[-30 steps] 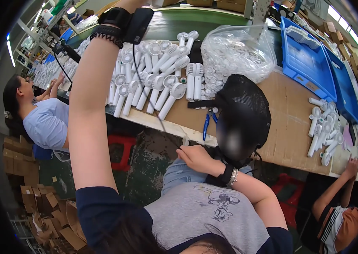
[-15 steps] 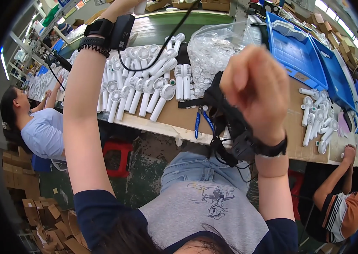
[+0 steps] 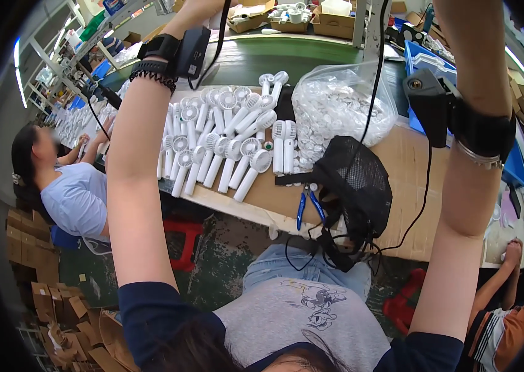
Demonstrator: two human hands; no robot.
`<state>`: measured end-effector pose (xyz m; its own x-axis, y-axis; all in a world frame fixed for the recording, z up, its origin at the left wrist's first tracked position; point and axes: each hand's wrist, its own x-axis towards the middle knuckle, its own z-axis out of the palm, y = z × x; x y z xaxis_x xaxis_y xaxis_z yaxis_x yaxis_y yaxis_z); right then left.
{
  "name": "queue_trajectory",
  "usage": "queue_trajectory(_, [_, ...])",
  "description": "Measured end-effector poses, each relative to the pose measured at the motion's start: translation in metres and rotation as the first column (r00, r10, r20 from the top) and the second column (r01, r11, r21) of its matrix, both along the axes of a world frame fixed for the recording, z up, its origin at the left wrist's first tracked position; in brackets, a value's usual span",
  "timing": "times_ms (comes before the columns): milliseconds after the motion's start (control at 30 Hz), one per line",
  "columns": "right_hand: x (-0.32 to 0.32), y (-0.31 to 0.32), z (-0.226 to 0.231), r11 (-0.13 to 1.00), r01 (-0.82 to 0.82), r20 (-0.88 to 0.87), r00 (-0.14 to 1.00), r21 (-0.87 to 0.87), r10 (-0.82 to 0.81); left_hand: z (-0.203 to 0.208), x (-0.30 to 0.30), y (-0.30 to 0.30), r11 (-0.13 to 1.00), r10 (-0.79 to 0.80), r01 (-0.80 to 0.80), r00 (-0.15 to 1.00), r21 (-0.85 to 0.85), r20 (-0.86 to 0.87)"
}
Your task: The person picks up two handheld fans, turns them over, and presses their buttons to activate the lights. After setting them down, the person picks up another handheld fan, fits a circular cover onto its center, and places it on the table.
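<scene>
Both my arms reach up past the top of the head view. Of my left hand (image 3: pixel 195 15), only the part beyond the wrist shows, and its fingers are cut off. My right hand (image 3: pixel 476 46) rises at the upper right, fingers out of the picture too. Each wrist wears a black strap with a small dark box, the left box (image 3: pixel 192 53) and the right box (image 3: pixel 424 99), with cables hanging from them. Below and between the arms, many white handheld fans (image 3: pixel 215 142) lie in rows on the table. Neither hand touches them.
A clear bag of small white parts (image 3: pixel 339 102) lies right of the fans. Nearer sit a black mesh bag (image 3: pixel 361 186) with tangled cables and blue-handled cutters (image 3: pixel 301 211). Blue trays (image 3: pixel 420 62) stand far right. One person (image 3: pixel 70 192) sits left, another (image 3: pixel 510 335) right.
My right hand has risen from above the black bag to the upper right, out past the top edge. The bag is now uncovered. My left arm stays raised, shifted slightly right in view.
</scene>
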<state>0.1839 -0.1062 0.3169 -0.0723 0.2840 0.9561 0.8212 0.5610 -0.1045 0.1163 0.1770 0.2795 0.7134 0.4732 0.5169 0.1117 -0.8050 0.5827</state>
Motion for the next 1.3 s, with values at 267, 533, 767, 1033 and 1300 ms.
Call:
queue_trajectory(267, [0.031, -0.015, -0.080, 0.785, 0.007, -0.068, 0.996, -0.619, -0.063, -0.095, 0.057, 0.104, 0.995, 0.098, -0.100, 0.993, -0.020, -0.071])
queue_trajectory(533, [0.047, -0.069, -0.157, 0.621, -0.019, -0.258, 0.919, -0.784, -0.297, -0.203, 0.108, 0.126, 0.928, 0.247, -0.300, 0.940, -0.220, -0.236])
queue_trajectory(767, [0.063, -0.107, -0.220, 0.705, -0.149, -0.546, 0.747, -0.693, -0.378, -0.269, 0.136, 0.164, 0.876, 0.325, -0.435, 0.850, -0.206, -0.414])
queue_trajectory(1033, [0.070, -0.104, -0.252, 0.795, -0.189, -0.748, 0.513, -0.577, -0.422, -0.309, 0.144, 0.193, 0.839, 0.239, -0.493, 0.715, -0.231, -0.657])
queue_trajectory(1300, [0.071, -0.088, -0.255, 0.791, -0.217, -0.750, 0.530, -0.572, -0.397, -0.295, 0.137, 0.191, 0.750, 0.037, -0.513, 0.663, -0.418, -0.748])
